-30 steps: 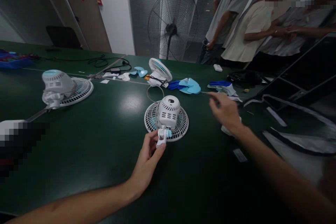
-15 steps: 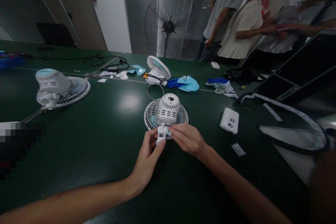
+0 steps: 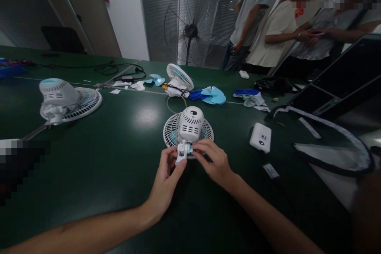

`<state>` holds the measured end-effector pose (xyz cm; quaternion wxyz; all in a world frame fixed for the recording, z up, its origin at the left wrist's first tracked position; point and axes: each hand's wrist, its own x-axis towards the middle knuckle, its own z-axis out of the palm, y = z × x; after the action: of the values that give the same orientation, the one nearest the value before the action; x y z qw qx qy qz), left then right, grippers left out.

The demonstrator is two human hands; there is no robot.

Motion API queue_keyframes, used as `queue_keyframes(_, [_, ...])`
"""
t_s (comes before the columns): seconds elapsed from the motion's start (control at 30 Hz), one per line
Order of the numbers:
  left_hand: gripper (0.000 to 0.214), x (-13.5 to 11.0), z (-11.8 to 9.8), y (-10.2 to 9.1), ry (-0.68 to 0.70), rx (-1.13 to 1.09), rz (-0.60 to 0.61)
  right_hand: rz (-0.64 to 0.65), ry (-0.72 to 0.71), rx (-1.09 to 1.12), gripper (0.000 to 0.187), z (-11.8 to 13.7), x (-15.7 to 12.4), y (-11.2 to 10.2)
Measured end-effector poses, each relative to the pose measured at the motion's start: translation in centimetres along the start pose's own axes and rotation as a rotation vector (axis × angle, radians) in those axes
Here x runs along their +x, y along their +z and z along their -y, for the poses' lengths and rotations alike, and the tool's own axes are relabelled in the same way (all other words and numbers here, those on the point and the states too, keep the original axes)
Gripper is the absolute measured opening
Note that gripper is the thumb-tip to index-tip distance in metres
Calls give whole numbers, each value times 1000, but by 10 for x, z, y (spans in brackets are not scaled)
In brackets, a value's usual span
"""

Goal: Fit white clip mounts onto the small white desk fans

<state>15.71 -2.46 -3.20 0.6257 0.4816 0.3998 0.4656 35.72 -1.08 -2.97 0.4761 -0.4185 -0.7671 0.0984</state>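
Note:
A small white fan (image 3: 189,126) lies face down on the green table (image 3: 119,158), its motor housing up and its round grille on the surface. My left hand (image 3: 165,180) pinches the white bracket at the fan's near end between thumb and fingers. My right hand (image 3: 214,161) is closed at the light blue knob on the same bracket, fingertips pressed to it. Both hands meet at that bracket.
A white box-like device (image 3: 261,137) lies to the right. A larger fan (image 3: 64,99) lies at the left, another small fan (image 3: 178,80) and blue blades (image 3: 212,95) farther back. A tall black floor fan (image 3: 191,24) and several people (image 3: 268,27) stand beyond the table.
My right hand came back from the far right side of the table to the fan's bracket and now works at the blue knob. The white device has been left lying on the table.

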Motion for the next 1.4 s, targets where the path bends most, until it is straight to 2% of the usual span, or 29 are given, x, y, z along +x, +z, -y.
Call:
queue_keyframes(0.07, [41, 0, 0, 0, -1, -2, -2, -13, 119, 18, 8, 5, 2, 5])
queue_keyframes(0.17, [39, 0, 0, 0, 3, -1, 0, -7, 272, 17, 15, 14, 3, 8])
queue_keyframes(0.23, [39, 1, 1, -1, 6, 1, 2, 24, 200, -48, 12, 14, 1, 5])
queue_keyframes(0.33, [40, 1, 3, -2, 9, 2, 4, 85, -66, -211, 28, 6, -2, -3])
queue_keyframes(0.4, [40, 1, 4, -2, 13, 5, 1, 91, -137, -277, 27, 1, -2, -5])
queue_keyframes(0.43, [40, 1, 4, -2, 13, 9, -1, 83, -117, -277, 23, 0, -1, -4])
queue_keyframes(0.5, [40, 1, 2, -2, 12, 18, -8, 62, 20, -217, 16, 3, 3, 0])
queue_keyframes(0.57, [40, 0, 1, -2, 9, 22, -6, 53, 210, -103, 25, 10, 6, 5])
queue_keyframes(0.63, [40, 0, 0, -2, 12, 23, -7, 59, 306, -35, 29, 16, 7, 8])
queue_keyframes(0.67, [40, 0, 0, -2, 15, 22, -10, 62, 292, -34, 24, 17, 6, 8])
queue_keyframes(0.73, [42, 0, 0, -1, 16, 17, -15, 80, 169, -92, 15, 14, 2, 5])
queue_keyframes(0.83, [42, 0, 1, -1, 9, 9, -16, 91, -16, -228, 25, 4, -3, -2])
queue_keyframes(0.9, [42, 0, 1, -1, 11, 8, -14, 74, -74, -267, 26, -1, -4, -4])
queue_keyframes(0.97, [41, 0, 1, -1, 16, 8, -11, 65, -73, -216, 25, 0, -2, -1])
queue_keyframes(1.03, [41, 0, 2, -1, 14, 11, -7, 32, 50, -63, 17, 6, 0, 6])
queue_keyframes(1.1, [41, 0, 2, -1, 14, 21, -1, -40, 299, 175, 14, 14, 2, 16])
queue_keyframes(1.17, [42, 0, 3, -2, 19, 32, 2, -108, 503, 395, 18, 20, 3, 24])
queue_keyframes(1.23, [42, 0, 3, -1, 22, 36, -4, -129, 574, 473, 20, 21, 2, 26])
queue_keyframes(1.3, [43, 0, 3, -1, 20, 30, -16, -91, 485, 389, 19, 18, -1, 22])
queue_keyframes(1.4, [43, 0, 2, 0, 20, 21, -28, 3, 223, 172, 20, 11, -2, 13])
